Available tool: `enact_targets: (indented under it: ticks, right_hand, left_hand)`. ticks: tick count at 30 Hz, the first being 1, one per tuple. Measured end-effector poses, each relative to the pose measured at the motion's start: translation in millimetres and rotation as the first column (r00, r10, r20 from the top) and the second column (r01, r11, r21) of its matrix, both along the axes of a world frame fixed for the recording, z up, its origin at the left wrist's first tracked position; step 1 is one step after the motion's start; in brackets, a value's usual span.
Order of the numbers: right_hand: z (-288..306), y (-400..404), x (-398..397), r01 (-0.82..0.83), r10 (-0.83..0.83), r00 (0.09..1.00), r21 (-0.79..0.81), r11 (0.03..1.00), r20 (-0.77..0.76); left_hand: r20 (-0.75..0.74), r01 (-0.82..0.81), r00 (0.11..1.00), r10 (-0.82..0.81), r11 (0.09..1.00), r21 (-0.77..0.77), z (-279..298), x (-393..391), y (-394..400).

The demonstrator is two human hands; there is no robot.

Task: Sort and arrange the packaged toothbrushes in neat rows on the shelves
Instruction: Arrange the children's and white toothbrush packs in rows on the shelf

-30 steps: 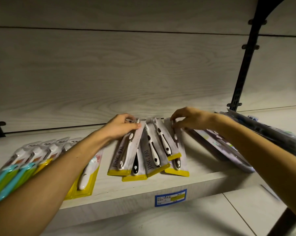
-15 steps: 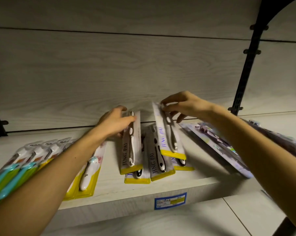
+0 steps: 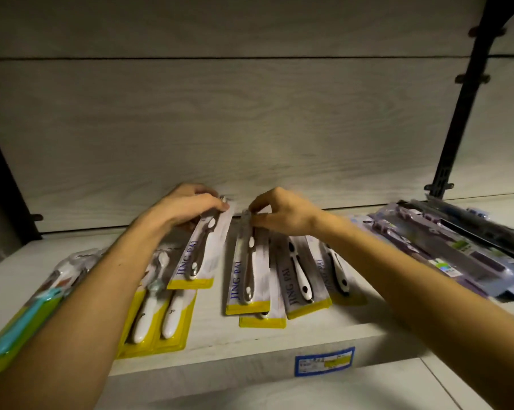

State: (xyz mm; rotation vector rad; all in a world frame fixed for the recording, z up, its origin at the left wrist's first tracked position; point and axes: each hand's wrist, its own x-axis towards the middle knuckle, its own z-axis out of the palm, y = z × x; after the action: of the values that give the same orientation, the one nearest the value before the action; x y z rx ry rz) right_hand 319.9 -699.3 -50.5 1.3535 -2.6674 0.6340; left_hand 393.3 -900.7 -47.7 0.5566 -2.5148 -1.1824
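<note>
Holding, left hand (image 3: 190,207): fingers curled over the top end of a tilted pack (image 3: 201,251), near the shelf's back edge.
Right hand (image 3: 282,216): pinches the top of a second pack (image 3: 248,276), which lies over another at mid shelf (image 3: 323,327).
Right of it: two more packs (image 3: 301,276), fanned.
Left end: yellow packs (image 3: 158,315), teal pack (image 3: 28,321).
Right end: purple packs (image 3: 445,255).
Front edge: price label (image 3: 324,361).
</note>
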Motion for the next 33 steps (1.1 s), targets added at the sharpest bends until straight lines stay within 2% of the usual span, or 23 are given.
enact_targets:
  ticks: [8,12,14,16,17,19,21,23,25,27,30,33]
  right_hand:
    - [-9,5,-4,-0.087,0.085,0.995,0.037,0.996,0.054]
    - [-9,13,-5,-0.055,0.055,0.998,0.029,0.998,-0.001]
    - [-7,18,-8,0.005,-0.005,1.000,-0.012,1.000,-0.024]
    - [-5,24,-13,0.064,-0.066,0.997,-0.052,0.997,-0.042]
    - [-5,26,-16,0.087,-0.089,0.995,-0.050,0.995,-0.038]
    - [-8,27,-19,0.111,-0.111,0.993,0.029,0.993,-0.033]
    - [-16,25,-19,0.130,-0.121,0.990,0.131,0.983,-0.077]
    - [-24,22,-17,0.156,-0.142,0.984,0.136,0.978,-0.109]
    - [-29,22,-16,0.151,-0.142,0.986,0.103,0.983,-0.083]
    - [-31,27,-16,0.122,-0.121,0.993,0.080,0.989,-0.015]
    - [-29,38,-19,0.107,-0.113,0.991,0.087,0.990,0.071]
    - [-24,49,-21,0.089,-0.100,0.991,0.120,0.989,0.088]
  left_hand:
    - [0.185,0.154,0.976,-0.113,0.962,-0.226,-21,-8,4]
    - [0.238,0.196,0.965,-0.109,0.903,-0.382,-19,-2,6]
    - [0.232,0.205,0.968,-0.092,0.822,-0.532,-20,3,13]
    - [0.211,0.204,0.975,-0.070,0.656,-0.726,-23,6,18]
    - [0.202,0.214,0.975,-0.089,0.595,-0.774,-25,6,19]
    - [0.187,0.239,0.971,-0.150,0.576,-0.782,-27,2,19]
    - [0.161,0.258,0.965,-0.205,0.657,-0.709,-33,-3,20]
    - [0.180,0.331,0.943,-0.281,0.712,-0.620,-39,-5,26]
    - [0.196,0.393,0.918,-0.345,0.721,-0.571,-45,-5,32]
    - [0.182,0.403,0.911,-0.370,0.710,-0.577,-47,-6,34]
    - [0.155,0.361,0.923,-0.352,0.651,-0.668,-44,-5,37]
    - [0.127,0.301,0.940,-0.316,0.594,-0.746,-44,-2,47]
